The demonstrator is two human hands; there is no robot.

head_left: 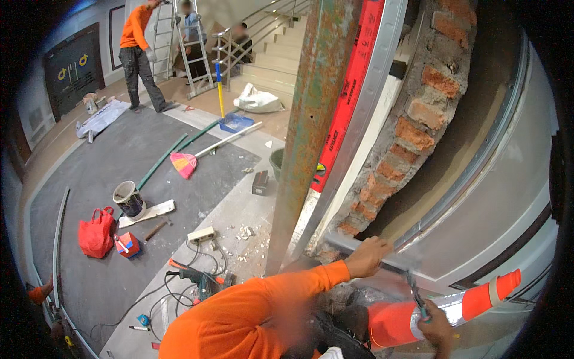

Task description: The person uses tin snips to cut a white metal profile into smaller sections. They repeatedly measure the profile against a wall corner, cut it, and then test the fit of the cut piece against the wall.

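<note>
My left hand [367, 257], its orange sleeve pushed up the forearm, is closed at the foot of the broken brick edge [382, 173]. Whatever its fingers pinch is hidden. My right hand [436, 330] grips green-handled pliers [415, 292], jaws pointing up and slightly blurred. Behind that hand, an orange traffic cone [388, 323] with a silver band lies tilted. Left of the bricks stand a rusty steel post [317, 113], a red spirit level [353, 90] and a grey metal channel [373, 78].
A corded power tool [200, 280], an extension socket [201, 234] and loose cables lie at left, near rubble. Farther off are a paint bucket [129, 200], red bag [97, 233], broom [184, 164] and dustpan [235, 123]. People stand by a stepladder [194, 54]; another person's sleeve [39, 293] shows far left.
</note>
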